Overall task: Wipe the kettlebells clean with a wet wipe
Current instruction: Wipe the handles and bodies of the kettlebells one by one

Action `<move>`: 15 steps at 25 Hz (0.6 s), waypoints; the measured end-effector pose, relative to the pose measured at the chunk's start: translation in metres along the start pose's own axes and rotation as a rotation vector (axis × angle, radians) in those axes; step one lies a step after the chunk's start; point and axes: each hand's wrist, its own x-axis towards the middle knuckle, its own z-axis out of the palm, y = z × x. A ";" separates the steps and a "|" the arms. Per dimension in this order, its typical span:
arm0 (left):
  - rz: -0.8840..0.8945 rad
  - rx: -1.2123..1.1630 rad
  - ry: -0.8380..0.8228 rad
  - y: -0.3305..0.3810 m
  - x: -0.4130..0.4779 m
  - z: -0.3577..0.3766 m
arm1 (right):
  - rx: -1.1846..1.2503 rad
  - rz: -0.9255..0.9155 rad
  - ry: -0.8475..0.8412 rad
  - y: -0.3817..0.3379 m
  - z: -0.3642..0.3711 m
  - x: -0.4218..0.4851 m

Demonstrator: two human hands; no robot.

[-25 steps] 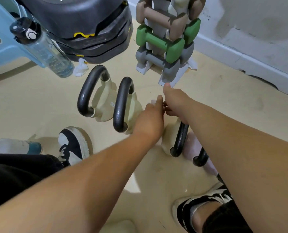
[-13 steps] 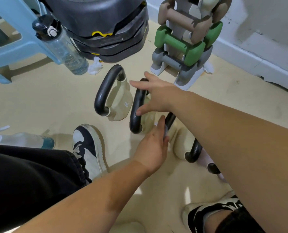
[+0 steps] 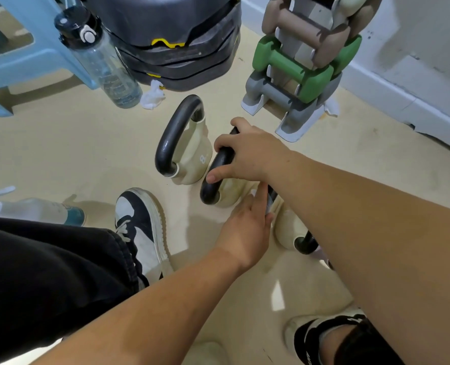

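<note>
Kettlebells (image 3: pixel 195 159) with cream bodies and black handles stand in a diagonal row on the beige floor (image 3: pixel 60 154), between the person's feet and a dumbbell rack (image 3: pixel 294 119). The farthest one stands untouched and shows a pale 8 on its side.

The middle kettlebell (image 3: pixel 231 191) is just beside it. The right hand (image 3: pixel 247 154) grips its handle, with the fingers curled over the top and the thumb pressed underneath.

The nearest kettlebell (image 3: pixel 287 230) is largely covered by the right forearm. The left hand (image 3: pixel 245 230) reaches to its handle with the fingers close together and the index finger pointing forward. A pale sliver of wet wipe (image 3: pixel 268 205) shows between those fingers and the dark handle. I cannot tell whether the fingers are clamped on the wipe or only lie against it.

A black-and-white shoe (image 3: pixel 139 227) is planted left of the row, and a second shoe (image 3: pixel 323 335) is at the lower right. The rack behind holds grey, green (image 3: pixel 297 67) and brown dumbbells. To its left are stacked black weight plates (image 3: pixel 171 43), with a crumpled white tissue (image 3: pixel 152 97) at their foot. Nearby are a clear water bottle (image 3: pixel 105 61) and a light blue stool (image 3: pixel 21 61). A spray bottle (image 3: pixel 34 212) lies at the left edge.
</note>
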 end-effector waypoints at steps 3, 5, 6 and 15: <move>-0.015 -0.002 -0.021 0.003 -0.001 -0.002 | 0.077 0.017 -0.026 0.001 0.003 -0.006; -0.025 -0.035 -0.010 0.006 -0.001 -0.005 | 0.260 0.038 0.009 0.011 -0.004 -0.014; -0.035 -0.033 0.001 0.010 0.000 -0.008 | 0.369 0.073 0.064 0.019 -0.008 -0.018; -0.372 0.260 -0.325 0.076 0.118 -0.024 | 1.115 0.649 0.174 0.093 0.009 -0.051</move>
